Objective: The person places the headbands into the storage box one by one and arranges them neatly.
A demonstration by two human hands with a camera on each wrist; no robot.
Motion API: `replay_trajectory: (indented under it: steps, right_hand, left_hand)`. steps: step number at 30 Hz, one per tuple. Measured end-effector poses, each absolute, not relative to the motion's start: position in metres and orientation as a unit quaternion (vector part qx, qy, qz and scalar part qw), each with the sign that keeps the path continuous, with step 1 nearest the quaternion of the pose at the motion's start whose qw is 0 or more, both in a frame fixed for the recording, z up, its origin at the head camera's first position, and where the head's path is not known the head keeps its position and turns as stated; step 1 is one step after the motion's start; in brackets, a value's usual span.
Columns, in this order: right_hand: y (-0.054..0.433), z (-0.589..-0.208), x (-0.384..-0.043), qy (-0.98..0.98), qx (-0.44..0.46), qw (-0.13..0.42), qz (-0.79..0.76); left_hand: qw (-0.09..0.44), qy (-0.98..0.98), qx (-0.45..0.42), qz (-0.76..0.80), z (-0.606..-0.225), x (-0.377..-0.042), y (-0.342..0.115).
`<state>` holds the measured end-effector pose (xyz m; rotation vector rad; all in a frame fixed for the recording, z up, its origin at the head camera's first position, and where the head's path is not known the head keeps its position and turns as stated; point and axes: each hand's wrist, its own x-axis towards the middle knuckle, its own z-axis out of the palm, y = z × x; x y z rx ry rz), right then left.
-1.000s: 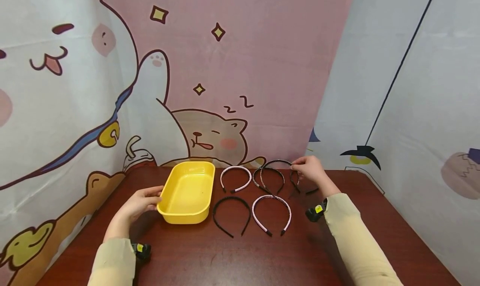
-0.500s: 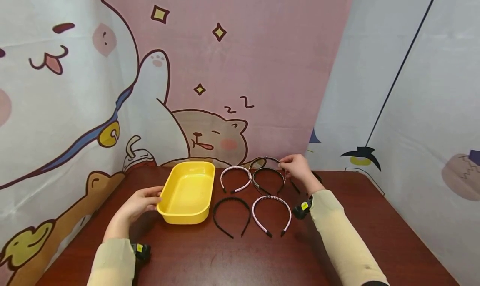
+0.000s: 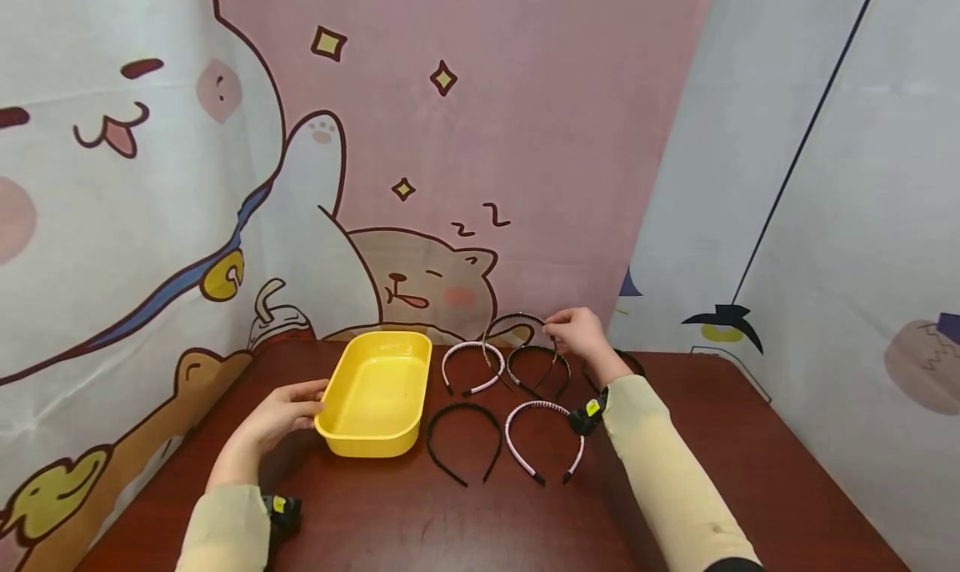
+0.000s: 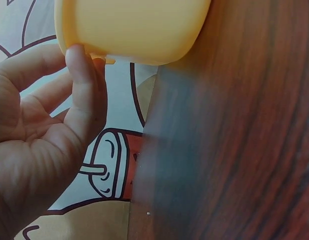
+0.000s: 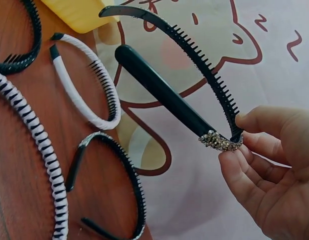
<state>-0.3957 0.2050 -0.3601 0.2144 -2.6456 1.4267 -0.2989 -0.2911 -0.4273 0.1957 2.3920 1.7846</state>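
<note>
Yellow tray [image 3: 371, 447] sat off to the left of your right hand [image 3: 577, 334], which was pinching a black headband [image 5: 164, 93] by one side, held up at the far side of the counter [image 3: 480, 530]. From the right wrist view, both its tips angled toward the tray. Your left hand [image 3: 277, 412] was way nearer, gripping the tray's left rim. Neat headband btw: glossy, toothed inside, gold sparkly patch.

1 black glittery headband [image 5: 167, 97] held aloft; yellow tray [image 3: 375, 393] further left.
</note>
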Motion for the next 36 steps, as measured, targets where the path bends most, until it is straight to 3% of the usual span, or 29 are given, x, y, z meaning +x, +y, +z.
replay_trajectory:
  steps: [36]
  right_hand:
    - [0.125, -0.340, -0.395, -0.886, 0.126, 0.069, 0.441]
  left_hand:
    - [0.068, 0.790, 0.065, 0.606, -0.429, -0.298, -0.292]
